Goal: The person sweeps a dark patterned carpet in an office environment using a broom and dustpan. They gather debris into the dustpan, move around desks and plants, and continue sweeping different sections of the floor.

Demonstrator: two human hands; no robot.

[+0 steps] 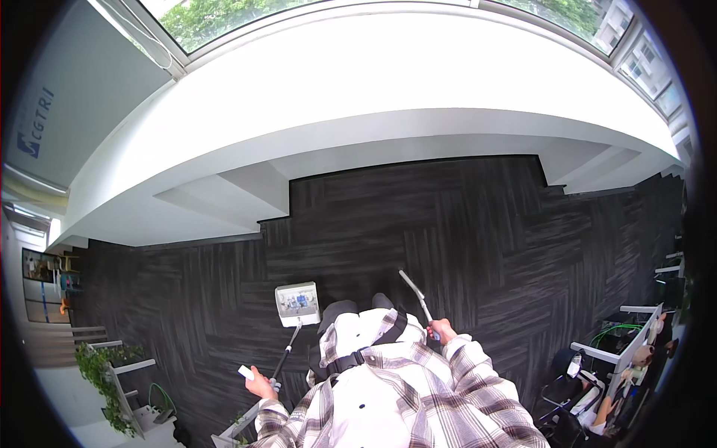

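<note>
My left hand (261, 384) is closed around the upper part of a long-handled dustpan's pole (284, 358), and a small white object (245, 372) sticks out at its fingers. The white dustpan (297, 304) is at the pole's far end, left of my feet, with bits of litter inside. On the other side, my right hand (442, 331) grips a broom by its handle (424, 307). The broom's narrow, light-coloured head (411, 283) points forward, over the dark carpet (364, 235). It lies apart from the dustpan.
A white wall (392, 73) with a ledge and recess curves along the front below windows. Green plants (103, 381) hang at a white desk frame on the left. At lower right, a person (602, 414) sits by desks (622, 347) with green cables.
</note>
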